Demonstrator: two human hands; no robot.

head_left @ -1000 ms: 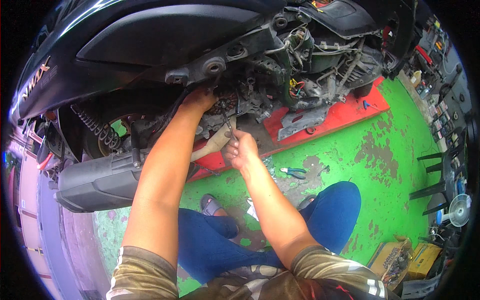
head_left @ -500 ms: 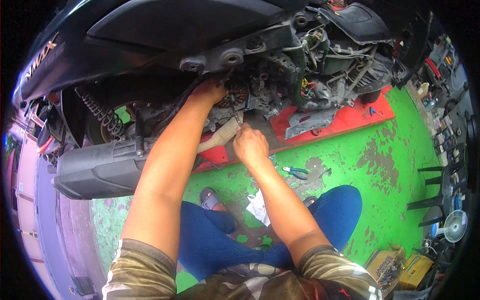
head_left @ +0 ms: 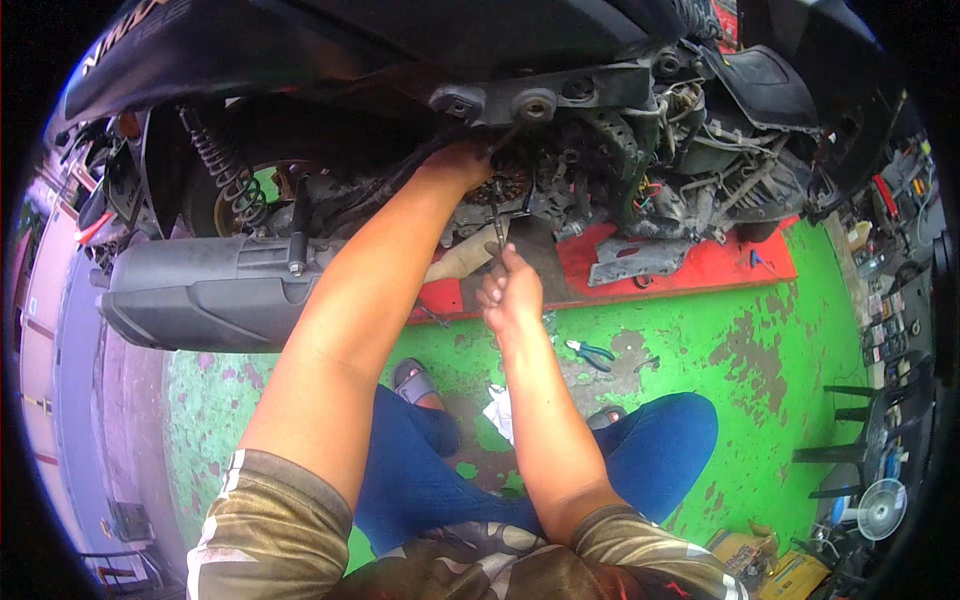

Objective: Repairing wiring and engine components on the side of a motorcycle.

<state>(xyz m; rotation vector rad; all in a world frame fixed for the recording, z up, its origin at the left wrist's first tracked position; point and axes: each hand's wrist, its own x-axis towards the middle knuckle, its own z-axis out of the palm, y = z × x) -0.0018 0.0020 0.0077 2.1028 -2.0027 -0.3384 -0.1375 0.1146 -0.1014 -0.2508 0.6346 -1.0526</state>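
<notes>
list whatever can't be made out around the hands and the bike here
All in the head view:
- Left hand: what it touches is lost in dark shadow under the motorbike.
- Thin tool in the right hand: its far end blurs into the dark engine parts.
- White paper: partly hidden by the right forearm.
- Motorbike's top: cut off by the upper edge.
</notes>
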